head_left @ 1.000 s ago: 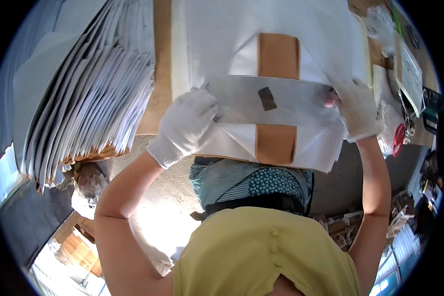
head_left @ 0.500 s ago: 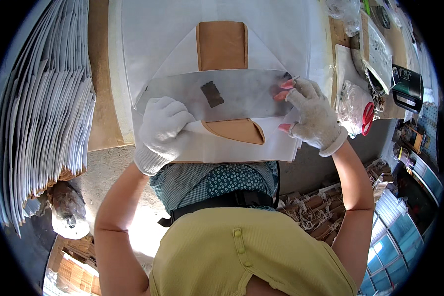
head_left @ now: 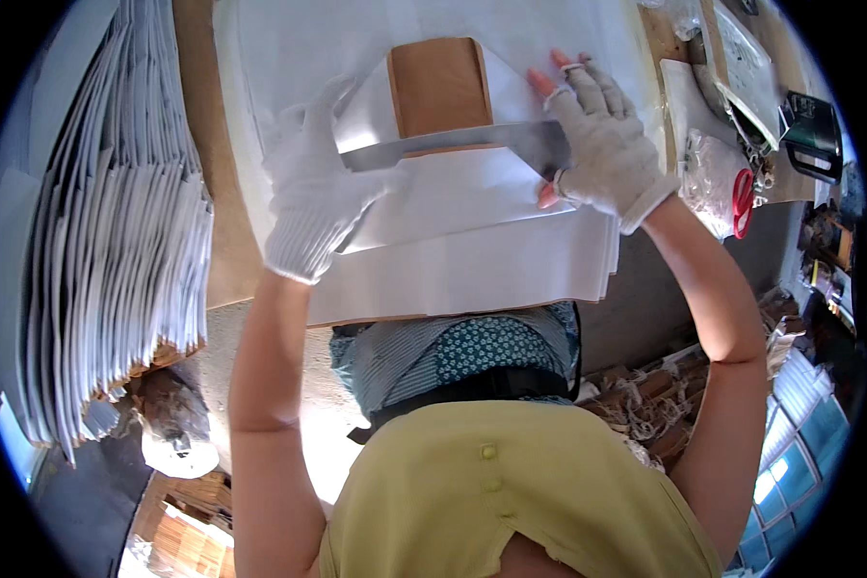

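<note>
A sheet of white paper with a brown underside lies in front of me, its near flap [head_left: 453, 197] folded up over part of a flat grey plate [head_left: 376, 154]. Beyond the plate stands out a brown folded end [head_left: 440, 87] of the paper. My left hand [head_left: 318, 183], in a white knit glove, rests over the flap's left side with thumb and fingers apart, a little blurred. On the right, my right hand [head_left: 602, 140] wears a glove with bare fingertips. Its fingers stretch forward past the plate's right end, and its thumb lies by the flap's edge.
A tall row of folded white paper pieces [head_left: 125, 241] stands at the left. To the right are red-handled scissors [head_left: 743, 204], a clear plastic bag [head_left: 711, 173] and a black mug-like container [head_left: 812, 135]. Brown scraps [head_left: 645, 405] lie below on the right.
The near edge of the paper has been folded away from me over the plate, covering much of it. Both hands moved forward, and their fingers have spread out.
</note>
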A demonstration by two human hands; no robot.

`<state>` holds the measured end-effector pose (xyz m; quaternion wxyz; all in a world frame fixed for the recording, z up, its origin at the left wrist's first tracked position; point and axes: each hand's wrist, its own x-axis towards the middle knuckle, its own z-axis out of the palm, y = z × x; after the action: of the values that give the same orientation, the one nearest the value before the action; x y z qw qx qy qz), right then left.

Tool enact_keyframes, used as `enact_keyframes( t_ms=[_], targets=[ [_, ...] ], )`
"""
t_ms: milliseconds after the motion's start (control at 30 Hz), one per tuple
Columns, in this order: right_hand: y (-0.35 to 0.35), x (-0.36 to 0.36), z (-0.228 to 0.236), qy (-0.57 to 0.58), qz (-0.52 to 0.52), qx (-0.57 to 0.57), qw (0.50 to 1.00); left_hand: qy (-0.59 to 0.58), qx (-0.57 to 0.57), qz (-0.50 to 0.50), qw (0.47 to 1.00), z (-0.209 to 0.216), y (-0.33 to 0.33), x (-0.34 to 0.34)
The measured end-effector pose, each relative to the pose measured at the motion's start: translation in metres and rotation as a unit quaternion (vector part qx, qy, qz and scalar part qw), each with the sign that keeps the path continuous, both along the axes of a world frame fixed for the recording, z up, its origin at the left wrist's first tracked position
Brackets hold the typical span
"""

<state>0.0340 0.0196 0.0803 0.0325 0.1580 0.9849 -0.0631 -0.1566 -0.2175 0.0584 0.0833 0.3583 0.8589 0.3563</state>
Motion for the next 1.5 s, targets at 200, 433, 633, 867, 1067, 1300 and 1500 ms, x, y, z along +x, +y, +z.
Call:
enact_keyframes(
  t_ms=[200,433,633,867,1067,1300,1500],
  targets=[
    [-0.001,-0.008,0.008,-0.143,-0.086,-0.032,0.986,-0.141,-0.085,-0.046,0.985,0.0,0.008,-0.01],
    [-0.013,0.03,-0.011,0.021,-0.014,-0.066,0.998,-0.123,0.0,-0.012,0.992,0.004,0.0,0.021],
    [-0.013,0.034,-0.02,0.076,0.064,-0.07,0.993,-0.119,-0.033,-0.154,0.98,0.016,-0.005,0.032],
    [-0.057,-0.029,-0.027,0.157,0.139,-0.134,0.968,0.024,-0.076,-0.154,0.985,0.029,-0.003,0.029],
    [-0.071,-0.037,-0.028,0.188,0.055,-0.104,0.975,0.177,-0.047,-0.055,0.982,-0.008,0.001,0.043],
    [-0.065,-0.027,-0.03,0.231,0.084,-0.092,0.965,0.229,0.003,-0.069,0.971,-0.01,0.002,0.038],
    [0.014,0.022,-0.014,0.205,0.114,-0.034,0.971,0.118,-0.035,-0.043,0.991,0.006,-0.07,0.003]
  ],
)
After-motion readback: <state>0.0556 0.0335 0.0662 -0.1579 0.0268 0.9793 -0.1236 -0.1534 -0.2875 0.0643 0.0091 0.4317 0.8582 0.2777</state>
